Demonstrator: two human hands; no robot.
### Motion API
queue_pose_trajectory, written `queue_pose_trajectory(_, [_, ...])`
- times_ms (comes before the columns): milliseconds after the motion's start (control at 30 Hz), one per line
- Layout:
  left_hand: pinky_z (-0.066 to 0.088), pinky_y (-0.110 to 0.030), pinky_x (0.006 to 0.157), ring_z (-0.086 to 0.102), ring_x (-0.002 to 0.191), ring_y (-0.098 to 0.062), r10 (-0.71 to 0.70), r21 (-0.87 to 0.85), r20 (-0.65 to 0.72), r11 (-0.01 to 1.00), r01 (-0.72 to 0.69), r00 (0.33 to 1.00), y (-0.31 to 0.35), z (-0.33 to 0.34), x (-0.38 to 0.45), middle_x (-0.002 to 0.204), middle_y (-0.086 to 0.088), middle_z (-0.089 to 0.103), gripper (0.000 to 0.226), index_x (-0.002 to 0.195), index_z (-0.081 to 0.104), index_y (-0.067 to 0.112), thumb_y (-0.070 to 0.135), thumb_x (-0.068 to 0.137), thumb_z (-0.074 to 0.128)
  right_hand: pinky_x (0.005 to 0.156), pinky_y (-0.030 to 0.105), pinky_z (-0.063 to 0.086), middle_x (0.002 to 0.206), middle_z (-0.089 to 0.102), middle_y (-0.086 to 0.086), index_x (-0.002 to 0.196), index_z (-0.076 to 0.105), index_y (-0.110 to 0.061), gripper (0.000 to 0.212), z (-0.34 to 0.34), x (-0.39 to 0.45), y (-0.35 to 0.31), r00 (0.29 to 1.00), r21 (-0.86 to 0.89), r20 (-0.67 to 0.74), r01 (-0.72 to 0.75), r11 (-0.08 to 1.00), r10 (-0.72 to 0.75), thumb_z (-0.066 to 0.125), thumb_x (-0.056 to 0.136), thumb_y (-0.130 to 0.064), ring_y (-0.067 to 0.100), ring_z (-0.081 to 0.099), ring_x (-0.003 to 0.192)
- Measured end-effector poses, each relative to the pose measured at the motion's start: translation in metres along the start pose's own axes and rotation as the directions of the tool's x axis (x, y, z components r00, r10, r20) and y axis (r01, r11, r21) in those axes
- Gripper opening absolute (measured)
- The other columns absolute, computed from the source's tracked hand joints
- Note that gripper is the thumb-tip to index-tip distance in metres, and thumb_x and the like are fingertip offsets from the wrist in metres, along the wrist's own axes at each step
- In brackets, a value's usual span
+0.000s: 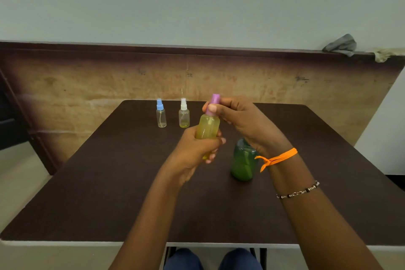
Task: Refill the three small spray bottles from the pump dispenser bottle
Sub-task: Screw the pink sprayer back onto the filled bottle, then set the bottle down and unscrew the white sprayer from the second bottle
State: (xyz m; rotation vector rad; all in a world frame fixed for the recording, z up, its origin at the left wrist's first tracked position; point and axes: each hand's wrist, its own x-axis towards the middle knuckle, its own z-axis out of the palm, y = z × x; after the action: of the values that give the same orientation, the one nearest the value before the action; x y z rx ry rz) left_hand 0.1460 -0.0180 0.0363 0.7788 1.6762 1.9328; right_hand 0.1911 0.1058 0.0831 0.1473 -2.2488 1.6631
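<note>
Fingers of my right hand (232,114) pinched the purple spray cap (213,104) on the small clear plastic bottle of yellow liquid (207,127), gripped by my left hand (197,149) above the table's middle. I judged this capping; next, set it down at twelve o'clock.

A plain room: bare pale wall (197,0), worn wooden panel (109,81), dark table (109,193).
</note>
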Motion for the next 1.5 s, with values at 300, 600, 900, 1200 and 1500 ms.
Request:
queue_pose_trajectory(300, [0.045,-0.030,0.059,0.055,0.062,-0.010,0.208,0.396,-0.331,0.916,-0.064,0.921,-0.029,-0.006,0.016,0.070,0.006,0.058,0.022,0.084,0.056,0.019,0.016,0.074,0.075,0.070,0.042,0.045,0.089,0.064,0.028,0.085,0.071,-0.005,0.022,0.027,0.011,0.033,0.952,-0.033,-0.304,-0.052,0.998,0.039,0.064,0.089,-0.026,0.018,0.053,0.074])
queue_pose_trajectory(600, [0.051,-0.032,0.088,0.049,0.119,-0.021,0.182,0.490,-0.055,0.862,-0.133,0.982,-0.054,-0.042,0.039,0.128,-0.009,0.036,0.062,0.122,0.026,0.020,-0.008,0.077,0.060,0.076,0.029,0.049,0.099,0.066,0.012,0.105,0.065,-0.012,0.021,0.056,0.024,0.089,0.947,0.108,-0.275,-0.139,0.984,0.164,0.070,0.084,-0.010,0.013,0.060,0.089])
queue_pose_trajectory(900, [0.043,-0.025,0.089,0.051,0.114,-0.016,0.005,0.295,-0.266,0.952,0.077,0.964,-0.073,-0.078,0.079,0.134,-0.005,0.047,0.060,0.136,0.037,0.015,0.006,0.084,0.064,0.080,0.040,0.049,0.092,0.064,0.006,0.099,0.059,-0.011,0.026,0.044,0.099,0.175,0.738,-0.048,-0.625,-0.362,0.931,0.255,0.073,0.082,-0.025,0.029,0.061,0.094])
queue_pose_trajectory(1200, [0.044,-0.013,0.073,0.056,0.098,-0.008,-0.003,0.277,-0.314,0.956,0.095,0.949,-0.089,-0.098,0.106,0.111,0.004,0.057,0.041,0.124,0.049,0.019,0.009,0.087,0.062,0.073,0.037,0.040,0.103,0.067,0.016,0.103,0.059,-0.008,0.023,0.022,0.154,0.225,0.533,-0.164,-0.835,-0.479,0.863,0.138,0.070,0.084,-0.015,0.039,0.056,0.094])
queue_pose_trajectory(1500, [0.042,-0.011,0.067,0.056,0.089,-0.002,0.001,0.215,-0.378,0.973,0.087,0.926,-0.094,-0.109,0.114,0.104,0.006,0.059,0.037,0.121,0.050,0.020,0.009,0.087,0.061,0.087,0.036,0.035,0.115,0.063,0.015,0.115,0.058,-0.005,0.042,0.017,0.153,0.234,0.507,-0.155,-0.848,-0.512,0.845,0.152,0.076,0.078,-0.015,0.038,0.054,0.104])
